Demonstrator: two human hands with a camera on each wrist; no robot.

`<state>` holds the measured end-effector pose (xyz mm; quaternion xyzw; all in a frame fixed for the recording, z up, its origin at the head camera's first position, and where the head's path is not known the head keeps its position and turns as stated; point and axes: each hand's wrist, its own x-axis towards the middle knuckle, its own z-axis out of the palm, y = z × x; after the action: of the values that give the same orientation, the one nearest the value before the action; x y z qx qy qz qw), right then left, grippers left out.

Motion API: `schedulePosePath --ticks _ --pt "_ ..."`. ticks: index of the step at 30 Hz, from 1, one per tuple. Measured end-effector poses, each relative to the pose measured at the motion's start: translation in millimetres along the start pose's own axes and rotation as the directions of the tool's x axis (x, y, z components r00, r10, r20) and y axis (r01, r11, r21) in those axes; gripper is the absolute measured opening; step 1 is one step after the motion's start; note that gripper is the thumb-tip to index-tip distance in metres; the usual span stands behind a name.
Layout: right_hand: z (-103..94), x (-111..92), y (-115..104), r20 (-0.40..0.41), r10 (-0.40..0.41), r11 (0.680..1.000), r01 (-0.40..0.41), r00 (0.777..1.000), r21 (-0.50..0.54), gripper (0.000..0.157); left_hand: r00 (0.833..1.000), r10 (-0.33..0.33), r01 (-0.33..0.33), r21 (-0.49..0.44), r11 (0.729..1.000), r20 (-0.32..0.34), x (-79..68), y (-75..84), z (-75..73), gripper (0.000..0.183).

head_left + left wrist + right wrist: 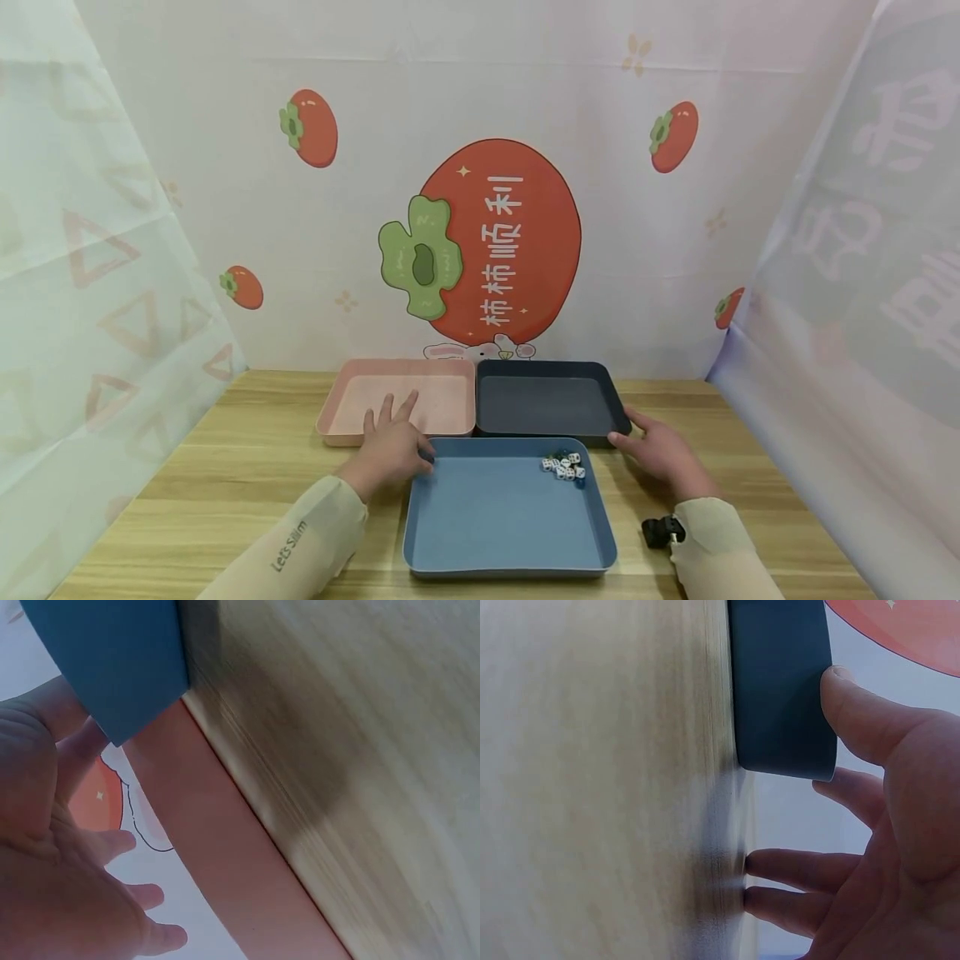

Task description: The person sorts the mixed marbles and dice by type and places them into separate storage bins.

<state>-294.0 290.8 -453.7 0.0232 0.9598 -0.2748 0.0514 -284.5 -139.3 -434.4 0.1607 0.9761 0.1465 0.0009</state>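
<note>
My left hand (392, 450) is at the far left corner of a blue tray (487, 525). Its thumb and index finger reach over the blue rim, while the other fingers spread above the pink tray (337, 392). In the left wrist view, the blue corner (127, 667) partly hides the thumb and index finger. At the near right corner of a dark navy tray (551, 404) is my right hand (663, 450). The right wrist view shows its thumb against the navy wall (784, 697), with the other fingers spread beyond the corner.
Several small dice (566, 467), white with dark pips plus a few dark blue ones, lie in the blue tray's far right corner. Pink and navy trays stand side by side behind it on the wooden table (217, 467). A printed cloth (600, 67) hangs behind.
</note>
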Motion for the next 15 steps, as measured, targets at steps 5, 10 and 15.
schedulePosePath --ticks 5,10,15 --pt "0.8 1.2 1.4 -0.004 -0.014 1.000 0.014 1.000 -0.002 0.086 0.999 -0.032 0.032 0.007 0.999 0.014 1.1 3.1 1.0 0.006" --pt "1.1 1.7 2.7 -0.004 -0.023 1.000 0.023 1.000 0.002 0.087 0.999 -0.042 0.042 0.032 0.999 -0.003 2.6 3.8 5.1 0.004" --pt "1.7 1.9 3.6 -0.004 -0.032 0.999 0.032 0.999 0.007 0.087 0.999 -0.028 0.030 0.051 0.998 -0.040 3.8 4.4 9.4 0.011"
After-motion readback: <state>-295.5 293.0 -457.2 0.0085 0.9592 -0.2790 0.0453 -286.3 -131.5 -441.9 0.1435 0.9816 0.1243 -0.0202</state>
